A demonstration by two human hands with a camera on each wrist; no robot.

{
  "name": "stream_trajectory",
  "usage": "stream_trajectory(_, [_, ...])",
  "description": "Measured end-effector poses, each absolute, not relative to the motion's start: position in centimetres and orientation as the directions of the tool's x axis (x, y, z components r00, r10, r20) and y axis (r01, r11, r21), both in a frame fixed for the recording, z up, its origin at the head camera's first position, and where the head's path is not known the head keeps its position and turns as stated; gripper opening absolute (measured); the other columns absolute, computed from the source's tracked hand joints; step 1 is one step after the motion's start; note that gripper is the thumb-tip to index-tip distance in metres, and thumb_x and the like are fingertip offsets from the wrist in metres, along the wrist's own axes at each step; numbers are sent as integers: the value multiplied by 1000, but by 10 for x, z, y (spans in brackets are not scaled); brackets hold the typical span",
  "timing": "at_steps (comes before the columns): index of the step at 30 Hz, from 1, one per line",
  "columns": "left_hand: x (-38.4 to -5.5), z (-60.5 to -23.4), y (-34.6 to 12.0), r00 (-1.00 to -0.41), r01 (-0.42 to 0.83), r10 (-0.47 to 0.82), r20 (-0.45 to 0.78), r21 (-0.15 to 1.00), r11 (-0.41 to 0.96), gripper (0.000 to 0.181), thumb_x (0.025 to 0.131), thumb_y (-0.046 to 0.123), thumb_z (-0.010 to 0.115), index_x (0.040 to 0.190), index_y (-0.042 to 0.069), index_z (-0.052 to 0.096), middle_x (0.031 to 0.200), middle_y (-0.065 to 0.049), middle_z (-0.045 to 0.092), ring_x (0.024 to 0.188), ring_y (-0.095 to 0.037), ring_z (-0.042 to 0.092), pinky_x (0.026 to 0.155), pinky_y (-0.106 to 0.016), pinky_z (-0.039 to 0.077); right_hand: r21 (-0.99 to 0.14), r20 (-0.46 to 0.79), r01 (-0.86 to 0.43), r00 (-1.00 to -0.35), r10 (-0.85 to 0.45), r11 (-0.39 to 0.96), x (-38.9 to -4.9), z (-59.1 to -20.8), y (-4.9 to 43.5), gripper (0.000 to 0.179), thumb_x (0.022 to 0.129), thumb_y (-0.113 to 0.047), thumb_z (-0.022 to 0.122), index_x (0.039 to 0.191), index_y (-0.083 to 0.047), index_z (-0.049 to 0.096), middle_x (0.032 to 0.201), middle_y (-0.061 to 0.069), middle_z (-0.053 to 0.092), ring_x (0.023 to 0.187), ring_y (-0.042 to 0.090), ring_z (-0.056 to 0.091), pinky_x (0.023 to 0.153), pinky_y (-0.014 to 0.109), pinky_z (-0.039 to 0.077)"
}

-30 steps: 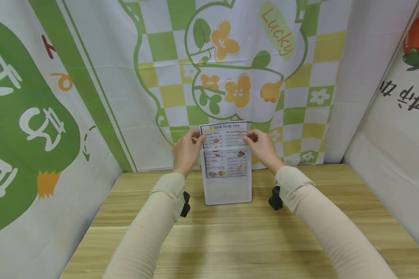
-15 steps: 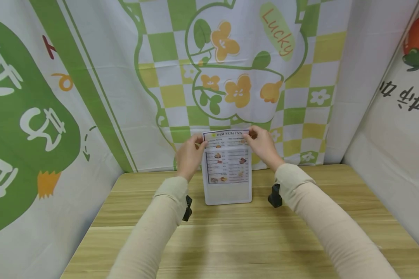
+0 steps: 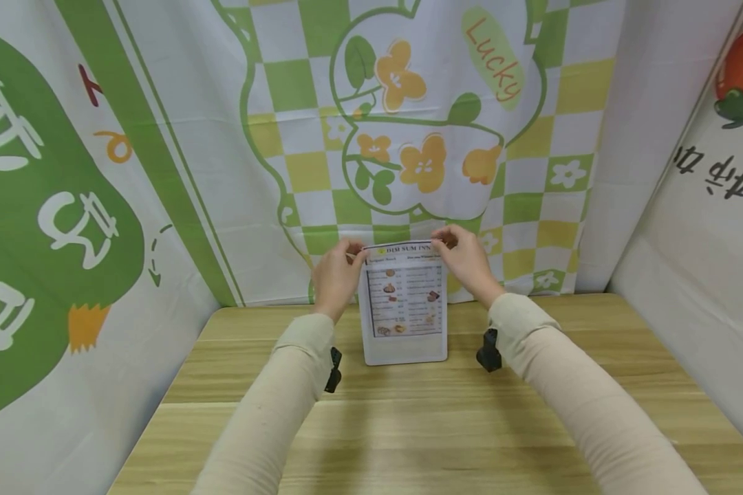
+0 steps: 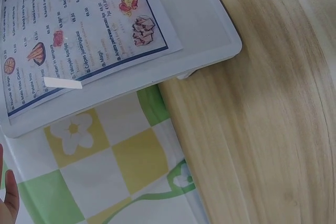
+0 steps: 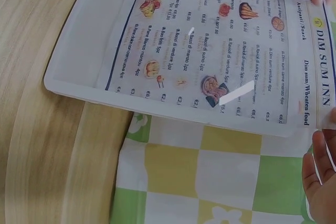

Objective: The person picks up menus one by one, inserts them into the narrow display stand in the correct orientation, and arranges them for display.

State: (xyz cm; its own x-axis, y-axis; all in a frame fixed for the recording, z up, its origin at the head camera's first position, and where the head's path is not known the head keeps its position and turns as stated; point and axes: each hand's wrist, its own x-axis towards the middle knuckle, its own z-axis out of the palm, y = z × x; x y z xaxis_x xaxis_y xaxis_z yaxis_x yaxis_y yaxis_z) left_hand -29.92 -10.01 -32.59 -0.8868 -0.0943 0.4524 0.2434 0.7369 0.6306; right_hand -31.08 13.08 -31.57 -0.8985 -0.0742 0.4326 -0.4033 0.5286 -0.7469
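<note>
A printed "DIM SUM INN" menu sheet [image 3: 404, 302] stands mostly inside a white-edged, clear-fronted upright sign holder [image 3: 405, 350] on the table. Its top strip sticks out above the holder. With thumb and fingers, my left hand [image 3: 336, 280] pinches the sheet's top left corner. The top right corner is pinched by my right hand [image 3: 468, 262]. In the right wrist view, the title strip of the menu [image 5: 323, 66] lies between both hands, beyond the holder's edge. Only some fingertips [image 4: 9, 198] of the left hand show in the left wrist view.
The wooden table [image 3: 402, 426] runs up to a green, white and yellow checked cloth [image 3: 322, 172] hanging behind the holder. Printed cloth walls [image 3: 179, 158] close in both sides. A black wrist camera [image 3: 489, 352] is strapped under the right sleeve, another [image 3: 333, 371] under the left.
The menu sheet has slid down inside the holder, so less of it sticks out on top. Both hands have gone down with it, still pinching its corners. The holder has stayed in place.
</note>
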Motion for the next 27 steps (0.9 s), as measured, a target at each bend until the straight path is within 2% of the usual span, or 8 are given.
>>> stream_trajectory(7, [-297,-330,-99,-867,262,-79,491,585,768,20,90,33,61,108,26,64,95,9,68,70,-7,59,58,-28,40,-714,420,-393,-903,-96,580,-311,-320,131,14,90,-11,61,104,-9,65,96,5,64,83,19,56,71,33,47])
stream_trajectory(14, [-297,-338,-100,-875,230,-82,478,558,797,16,87,37,63,100,28,68,95,12,68,69,-5,59,51,-28,40,-704,389,-360,-917,-91,612,-312,-331,131,13,90,-10,61,101,-8,66,95,5,64,84,19,56,72,33,47])
stream_trajectory(27, [-293,-347,-103,-865,217,-81,496,514,830,17,86,39,64,98,29,70,104,10,66,82,-9,60,53,-26,43,-663,401,-364,-911,-99,654,-310,-339,131,11,89,-12,62,97,-9,68,98,6,62,89,21,55,74,37,47])
